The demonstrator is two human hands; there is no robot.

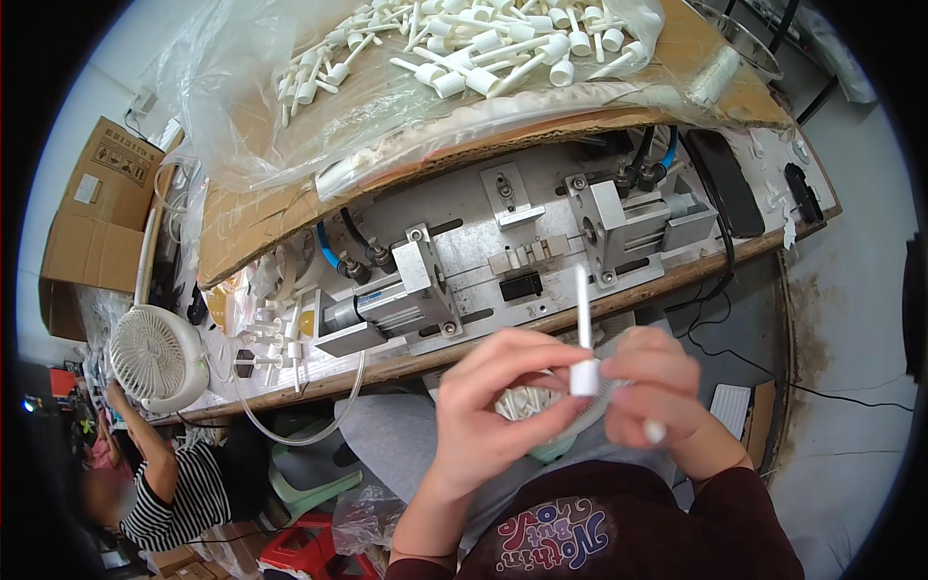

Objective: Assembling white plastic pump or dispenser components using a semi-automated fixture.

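A white ribbed cap with a long white stem (584,378) is upright in front of me, its stem pointing up. My left hand (498,396) pinches the cap between thumb and fingers. Close by on the right, my right hand (650,387) is closed, its fingertips beside the cap. From its curled fingers pokes the blurred, rounded end of a white stemmed piece (655,431); the rest of that piece is hidden. Below my hands, partly covered by them, several more white pieces (527,402) lie in my lap area.
A metal fixture with two air cylinders (391,300) spans the bench. Above it, cardboard (280,217) and clear plastic carry a heap of white stemmed caps (483,48). A white fan (155,353) stands left, near loose caps (290,348). Another person (174,483) sits at lower left.
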